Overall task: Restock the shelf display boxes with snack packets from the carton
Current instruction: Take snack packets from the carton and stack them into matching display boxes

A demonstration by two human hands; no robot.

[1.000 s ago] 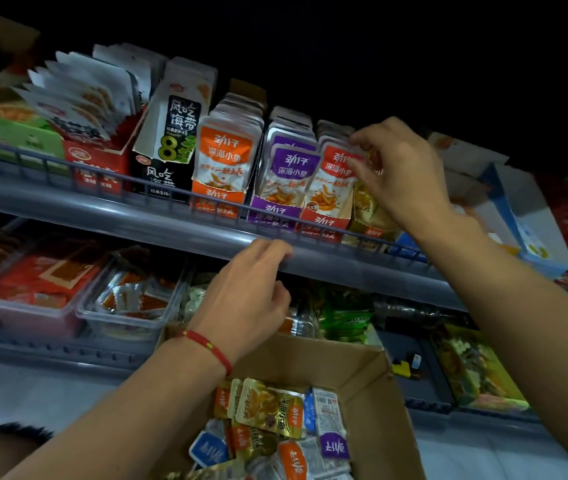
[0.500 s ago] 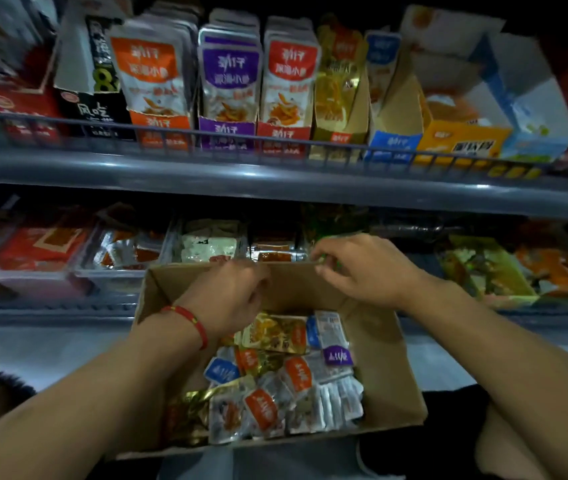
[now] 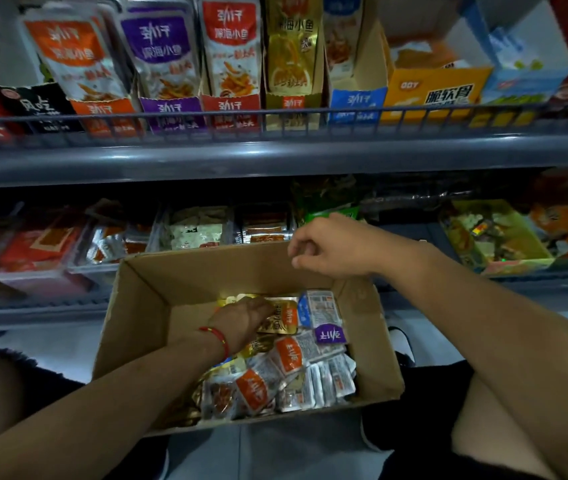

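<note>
Orange display box: "QDY", "脆软骨". Black box: "风吃".

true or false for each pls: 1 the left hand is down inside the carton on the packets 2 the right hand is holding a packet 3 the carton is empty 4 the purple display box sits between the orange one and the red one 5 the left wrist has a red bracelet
1. True: the left hand reaches into the carton and touches a gold packet.
2. False: the right hand hovers over the carton's far rim, fingers loosely curled, holding nothing.
3. False: the carton holds many loose packets.
4. True: the purple display box stands between the orange display box and the red display box.
5. True: a red bracelet circles the left wrist.
</note>
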